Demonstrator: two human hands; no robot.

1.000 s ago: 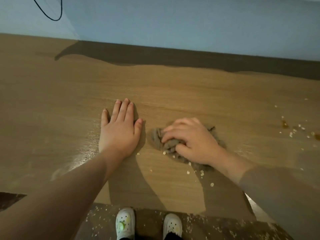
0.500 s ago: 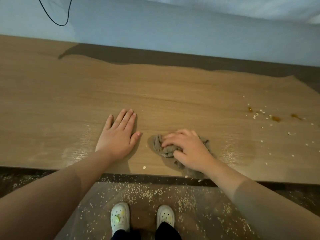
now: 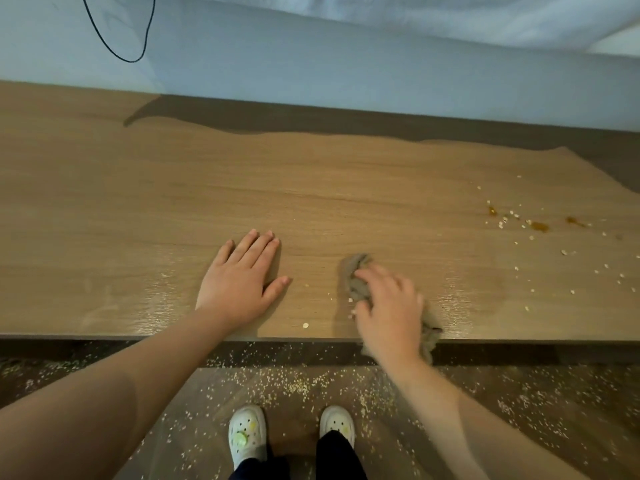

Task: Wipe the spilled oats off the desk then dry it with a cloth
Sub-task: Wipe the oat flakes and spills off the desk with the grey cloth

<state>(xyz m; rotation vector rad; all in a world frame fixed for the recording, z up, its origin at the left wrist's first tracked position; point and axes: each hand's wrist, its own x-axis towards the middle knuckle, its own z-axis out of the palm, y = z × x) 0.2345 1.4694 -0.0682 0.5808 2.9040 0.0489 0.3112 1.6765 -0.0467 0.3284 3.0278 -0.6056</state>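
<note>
Right hand (image 3: pixel 388 310): fingers (image 3: pixel 384 282) curled over bunched cloth (image 3: pixel 353 289) at desk (image 3: pixel 311 188) front edge; blurred, probably clamped. Left hand (image 3: pixel 239 282): flat, fingers straight, on desk. Oats (image 3: pixel 502 223): scattered far right among brown spots (image 3: pixel 539 226). Risk: strokes fling oats onto littered floor (image 3: pixel 294 382); spots smear. Desk wood-grain, wet-streaked; pale wall (image 3: pixel 346 74) behind.

A pale blue wall (image 3: pixel 346 74) stands behind the long light-brown wood-grain desk (image 3: pixel 156 202). A thin black cable (image 3: pixel 104 39) hangs in a loop against this wall, upper left. A dark shadow (image 3: pixel 311 119) lies along the desk's far edge. The dark brown wood-pattern floor (image 3: pixel 536 420) shows below.
</note>
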